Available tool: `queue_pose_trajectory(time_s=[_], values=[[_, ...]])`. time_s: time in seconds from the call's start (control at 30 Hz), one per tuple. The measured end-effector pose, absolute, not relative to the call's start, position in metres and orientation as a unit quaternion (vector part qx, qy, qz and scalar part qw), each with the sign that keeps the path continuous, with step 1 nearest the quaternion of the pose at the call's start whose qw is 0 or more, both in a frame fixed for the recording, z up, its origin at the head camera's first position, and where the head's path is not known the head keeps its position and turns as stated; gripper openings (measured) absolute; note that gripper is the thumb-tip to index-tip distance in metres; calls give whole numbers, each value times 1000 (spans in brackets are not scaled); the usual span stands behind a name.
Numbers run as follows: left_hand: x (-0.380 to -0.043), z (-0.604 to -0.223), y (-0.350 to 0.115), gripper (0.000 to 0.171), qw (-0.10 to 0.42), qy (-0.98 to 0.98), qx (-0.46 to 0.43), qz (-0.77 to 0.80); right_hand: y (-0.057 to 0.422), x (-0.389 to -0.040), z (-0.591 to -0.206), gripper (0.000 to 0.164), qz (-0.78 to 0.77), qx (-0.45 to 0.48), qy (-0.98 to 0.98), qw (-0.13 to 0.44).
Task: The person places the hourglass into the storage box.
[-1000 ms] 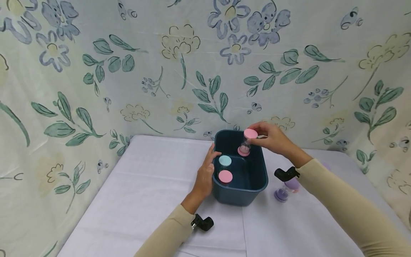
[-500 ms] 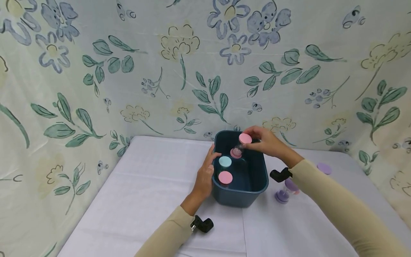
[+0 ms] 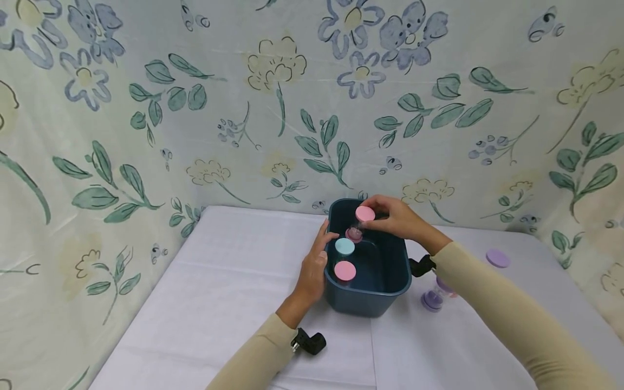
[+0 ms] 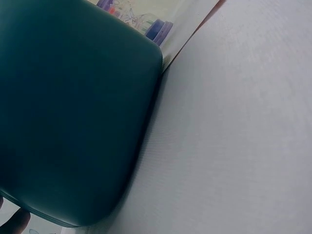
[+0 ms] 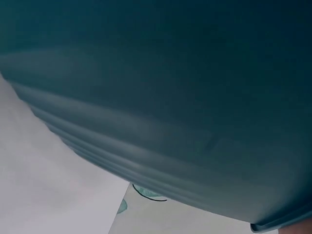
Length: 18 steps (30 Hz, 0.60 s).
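Inside the dark blue plastic bin (image 3: 368, 303), my right hand (image 3: 387, 216) pinches a pink-capped sand timer (image 3: 365, 213) at its upper part. That timer leans, its pink base down near the far left of the bin. Two more timers stand along the bin's left side: a light-blue-capped sand timer (image 3: 344, 247) and another pink-capped sand timer (image 3: 344, 271). My left hand (image 3: 312, 265) holds the bin's left wall, a digit hooked over the rim. In both wrist views the bin's outer wall (image 4: 73, 107) hides most of the hands' work.
Right of the bin, a purple sand timer (image 3: 432, 300) sits on the white-covered table (image 3: 234, 281), partly behind my right sleeve (image 3: 487, 303). A purple cap (image 3: 498, 258) shows farther right. Behind the table hangs a floral cloth (image 3: 273, 135).
My right hand has moved left and lower into the bin with the pink-capped sand timer, bringing it close to the light-blue-capped one. The left hand has kept its place on the bin.
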<state>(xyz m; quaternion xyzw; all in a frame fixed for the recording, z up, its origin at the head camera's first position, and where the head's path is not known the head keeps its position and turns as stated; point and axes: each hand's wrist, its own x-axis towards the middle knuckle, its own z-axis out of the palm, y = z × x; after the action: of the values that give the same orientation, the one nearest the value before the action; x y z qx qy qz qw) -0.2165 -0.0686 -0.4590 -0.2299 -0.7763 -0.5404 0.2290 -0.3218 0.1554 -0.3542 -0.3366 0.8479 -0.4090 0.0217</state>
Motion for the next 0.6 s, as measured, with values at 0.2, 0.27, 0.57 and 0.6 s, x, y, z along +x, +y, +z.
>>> queue_pose_trajectory(time_s=[0.2, 0.27, 0.57, 0.6], values=[[-216, -458, -69, 49, 229, -784, -227, -530, 154, -324, -357, 45, -403, -334, 852, 19], [-216, -458, -69, 50, 230, -782, -230, -531, 153, -324, -358, 44, -401, -333, 853, 19], [-218, -459, -69, 53, 228, -781, -237, -531, 148, -326, -361, 43, -362, -341, 867, 8], [-218, -459, -70, 52, 229, -781, -236, -530, 147, -326, -361, 43, -357, -342, 869, 10]])
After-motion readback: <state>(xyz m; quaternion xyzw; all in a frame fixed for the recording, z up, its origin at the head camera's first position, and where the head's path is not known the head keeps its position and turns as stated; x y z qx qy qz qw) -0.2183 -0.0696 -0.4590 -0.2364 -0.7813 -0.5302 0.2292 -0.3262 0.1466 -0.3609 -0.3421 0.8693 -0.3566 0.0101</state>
